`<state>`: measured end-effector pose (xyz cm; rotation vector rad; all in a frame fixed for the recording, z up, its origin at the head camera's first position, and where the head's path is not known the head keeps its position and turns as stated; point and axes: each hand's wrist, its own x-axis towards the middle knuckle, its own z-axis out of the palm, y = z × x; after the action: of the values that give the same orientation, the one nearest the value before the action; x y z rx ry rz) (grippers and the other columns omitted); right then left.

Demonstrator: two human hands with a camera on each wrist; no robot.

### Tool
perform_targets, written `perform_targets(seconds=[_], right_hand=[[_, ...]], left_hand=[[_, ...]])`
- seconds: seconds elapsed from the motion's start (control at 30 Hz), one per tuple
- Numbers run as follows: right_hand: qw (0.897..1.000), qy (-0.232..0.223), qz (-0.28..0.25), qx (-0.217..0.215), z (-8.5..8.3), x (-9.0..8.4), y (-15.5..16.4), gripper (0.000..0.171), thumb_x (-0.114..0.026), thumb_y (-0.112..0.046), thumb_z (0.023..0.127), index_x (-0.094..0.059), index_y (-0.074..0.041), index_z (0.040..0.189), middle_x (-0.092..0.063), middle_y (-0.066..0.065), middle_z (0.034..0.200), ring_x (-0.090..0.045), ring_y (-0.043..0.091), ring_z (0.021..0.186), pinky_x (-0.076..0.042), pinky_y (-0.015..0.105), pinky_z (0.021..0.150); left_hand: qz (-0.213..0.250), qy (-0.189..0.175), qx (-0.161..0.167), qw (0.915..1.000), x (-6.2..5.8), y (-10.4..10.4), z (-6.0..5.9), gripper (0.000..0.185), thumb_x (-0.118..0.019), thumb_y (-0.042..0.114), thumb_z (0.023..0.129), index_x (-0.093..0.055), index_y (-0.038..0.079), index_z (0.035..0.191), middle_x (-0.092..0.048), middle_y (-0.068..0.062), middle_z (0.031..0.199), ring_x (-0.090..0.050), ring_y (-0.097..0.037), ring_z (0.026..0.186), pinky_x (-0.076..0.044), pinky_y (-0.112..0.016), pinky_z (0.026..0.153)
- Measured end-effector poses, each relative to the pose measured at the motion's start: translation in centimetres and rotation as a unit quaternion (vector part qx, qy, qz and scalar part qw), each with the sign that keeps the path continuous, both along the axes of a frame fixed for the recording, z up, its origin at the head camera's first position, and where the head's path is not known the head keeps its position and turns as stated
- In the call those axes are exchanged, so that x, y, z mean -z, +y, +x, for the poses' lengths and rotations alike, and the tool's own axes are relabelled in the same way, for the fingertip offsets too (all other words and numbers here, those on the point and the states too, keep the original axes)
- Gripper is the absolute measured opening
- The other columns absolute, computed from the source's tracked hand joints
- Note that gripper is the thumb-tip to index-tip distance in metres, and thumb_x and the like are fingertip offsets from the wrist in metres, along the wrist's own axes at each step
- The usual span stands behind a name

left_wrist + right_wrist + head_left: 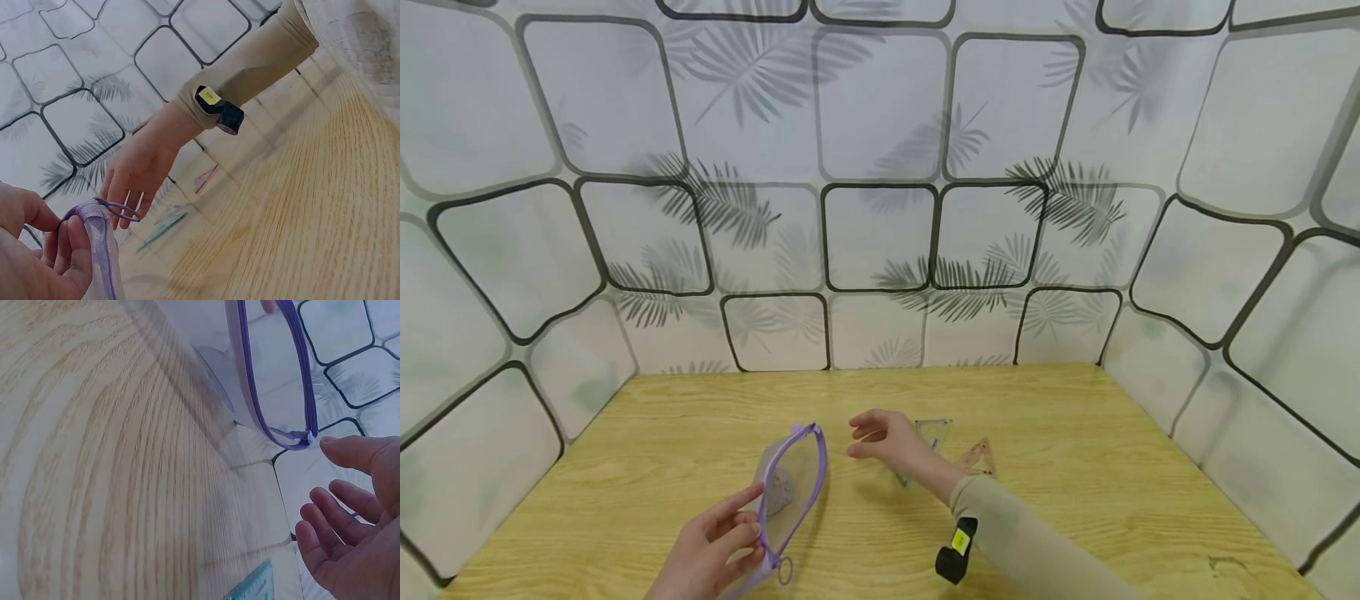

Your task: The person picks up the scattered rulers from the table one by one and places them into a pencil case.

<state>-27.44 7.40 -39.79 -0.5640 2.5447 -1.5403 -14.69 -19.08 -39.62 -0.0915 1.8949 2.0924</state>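
Note:
My left hand (726, 529) pinches the near end of a translucent pouch (786, 492) with a purple zipper, holding it tilted up off the wooden table (1075, 433) with its mouth unzipped. The left wrist view shows my fingers (69, 250) pinching the purple edge (100, 244) beside the ring pull (117, 209). A grey flat thing shows dimly inside the pouch. My right hand (863, 439) hovers just right of the pouch's far end, fingers relaxed and holding nothing. In the right wrist view those fingers (337, 525) lie close to the zipper's end (305, 437).
Two clear triangular set squares (936, 432) (977, 457) lie on the table right behind my right hand. A ruler's blue-green edge (253, 589) shows under the right palm. Patterned walls (880, 208) close the table on three sides.

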Motion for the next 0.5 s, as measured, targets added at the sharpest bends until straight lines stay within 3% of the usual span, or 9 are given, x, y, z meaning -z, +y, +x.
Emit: perform_targets(seconds=[0.5], right_hand=[[0.998, 0.019, 0.053, 0.013, -1.0, 0.9, 2.0, 0.042, -0.073, -0.019, 0.09, -0.061, 0.0, 0.126, -0.067, 0.015, 0.116, -0.064, 0.024, 0.102, -0.056, 0.038, 0.087]], left_hand=[[0.003, 0.001, 0.004, 1.0, -0.1, 0.0, 0.1, 0.072, -0.057, 0.004, 0.097, -0.016, -0.006, 0.155, -0.059, 0.004, 0.09, -0.06, -0.008, 0.08, -0.056, -0.021, 0.076]])
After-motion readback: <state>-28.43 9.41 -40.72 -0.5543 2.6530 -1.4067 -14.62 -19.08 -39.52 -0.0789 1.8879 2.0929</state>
